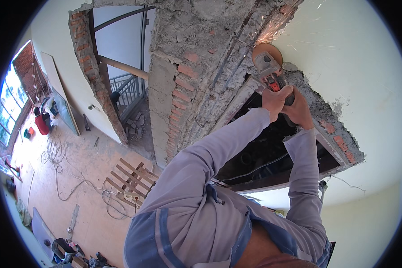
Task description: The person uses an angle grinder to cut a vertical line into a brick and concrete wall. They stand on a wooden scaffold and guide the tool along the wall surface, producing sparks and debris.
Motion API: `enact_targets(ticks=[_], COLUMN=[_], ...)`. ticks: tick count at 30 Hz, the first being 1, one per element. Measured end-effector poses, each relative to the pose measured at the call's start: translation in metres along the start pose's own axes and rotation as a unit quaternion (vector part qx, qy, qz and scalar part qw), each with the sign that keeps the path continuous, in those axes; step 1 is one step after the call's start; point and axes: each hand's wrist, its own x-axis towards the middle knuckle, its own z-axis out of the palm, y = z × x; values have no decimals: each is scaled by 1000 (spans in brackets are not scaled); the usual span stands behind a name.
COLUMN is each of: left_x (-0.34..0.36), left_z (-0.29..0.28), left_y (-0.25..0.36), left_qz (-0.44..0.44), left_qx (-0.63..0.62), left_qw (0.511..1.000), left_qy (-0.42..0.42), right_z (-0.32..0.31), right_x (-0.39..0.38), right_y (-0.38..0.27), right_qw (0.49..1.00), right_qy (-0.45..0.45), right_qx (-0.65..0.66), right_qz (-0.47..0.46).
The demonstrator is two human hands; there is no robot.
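Both of my hands are closed round an angle grinder (271, 71), held up against the broken edge of the wall opening. My left hand (276, 99) wraps its body just behind the red part, and my right hand (300, 109) grips farther back, close beside the left. A brownish cutting disc (268, 53) shows at the tool's head. Orange sparks (274, 30) spray upward from where it meets the rough concrete (245, 42). Thin steel bars (234, 47) lie exposed along that concrete. The exact contact point is hidden by the disc and sparks.
Below the grinder is a dark framed opening (254, 154). Broken bricks (179, 96) edge the wall. On the floor lie a wooden pallet (131, 178), a tangled cable (56, 154) and tools (64, 250). A person in red (42, 123) is at the far left, near leaning boards (66, 109).
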Motion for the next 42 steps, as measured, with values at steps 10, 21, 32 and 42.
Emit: enact_targets(ticks=[10, 21, 32, 42], left_x=[1, -1, 3, 1], left_z=[1, 0, 1, 3], left_y=[0, 1, -5, 0], left_qz=[1, -10, -1, -8], left_qx=[-10, -9, -36, -16], left_qw=[1000, 1000, 999, 1000], left_qy=[-6, -1, -9, -4], right_z=[0, -1, -2, -1], right_x=[2, -2, -1, 2], right_y=[3, -3, 2, 7], right_qw=[1000, 1000, 1000, 1000], right_qy=[10, 18, 12, 12], right_qx=[-1, -16, 5, 1], right_qz=[-14, -1, 5, 0])
